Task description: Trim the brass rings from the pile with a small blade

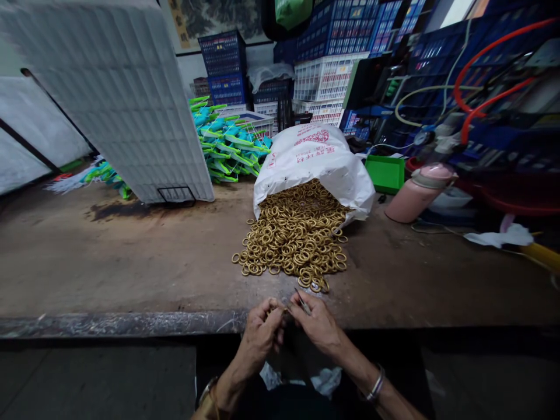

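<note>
My left hand (262,328) is closed at the front edge of the workbench, pinching a gold-coloured ring that the fingers mostly hide. Close beside it, my right hand (318,328) grips a small slim tool with a dark pointed tip (302,302); its exact kind is too small to make out. The fingertips of both hands nearly meet. Just beyond them lies a heap of gold-coloured rings (293,248), spilling from the open mouth of a white woven sack (306,157) with red print.
A brown workbench (131,268) spans the view. Left stands a tall grey-white ribbed panel (118,99), with green and blue plastic pieces (231,143) behind. A pink bottle (417,192), a green tray (385,174) and orange hoses (464,87) are right. Stacked crates (328,79) rise behind.
</note>
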`<state>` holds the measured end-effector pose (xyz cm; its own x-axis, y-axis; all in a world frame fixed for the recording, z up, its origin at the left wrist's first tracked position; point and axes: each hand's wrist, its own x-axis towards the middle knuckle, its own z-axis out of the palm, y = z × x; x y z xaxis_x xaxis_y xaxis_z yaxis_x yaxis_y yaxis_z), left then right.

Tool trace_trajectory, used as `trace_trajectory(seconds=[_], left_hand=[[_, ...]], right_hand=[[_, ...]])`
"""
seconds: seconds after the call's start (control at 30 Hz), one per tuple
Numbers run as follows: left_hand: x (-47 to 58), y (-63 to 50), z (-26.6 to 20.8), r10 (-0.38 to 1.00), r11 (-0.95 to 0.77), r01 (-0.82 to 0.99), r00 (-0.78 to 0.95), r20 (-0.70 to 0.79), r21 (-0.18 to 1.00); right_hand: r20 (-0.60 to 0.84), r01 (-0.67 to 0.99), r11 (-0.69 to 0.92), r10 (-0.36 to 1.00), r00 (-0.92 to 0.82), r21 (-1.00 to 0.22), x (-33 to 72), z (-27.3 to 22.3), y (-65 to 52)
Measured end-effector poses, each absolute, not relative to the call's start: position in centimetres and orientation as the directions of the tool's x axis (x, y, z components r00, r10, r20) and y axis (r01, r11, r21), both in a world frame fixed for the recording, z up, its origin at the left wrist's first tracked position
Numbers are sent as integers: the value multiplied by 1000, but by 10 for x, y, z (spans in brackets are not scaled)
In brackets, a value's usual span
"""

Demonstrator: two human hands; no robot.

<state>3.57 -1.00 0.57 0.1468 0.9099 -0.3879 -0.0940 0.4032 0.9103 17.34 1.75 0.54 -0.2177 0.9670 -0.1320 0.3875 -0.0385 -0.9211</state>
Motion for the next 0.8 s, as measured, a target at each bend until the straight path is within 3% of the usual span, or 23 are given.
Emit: trace_trajectory(seconds=[0.4, 0.53, 0.67, 0.8], left_hand=[[38, -16, 17, 879, 458, -257, 277, -389, 851], [39, -19, 15, 902, 418, -291, 248, -355, 860], [41, -20, 16, 905, 414, -222, 200, -375, 883], [40, -20, 17, 911, 404, -186, 173, -375, 896]], right_hand=[[-107, 382, -10, 966, -234, -924, 172, 14, 12], [-128, 348, -33, 958, -255, -937, 176, 12, 11], [-46, 553, 80, 977, -210, -829, 181, 7, 8], [-53, 667, 212, 934, -354, -714, 181, 4, -1]])
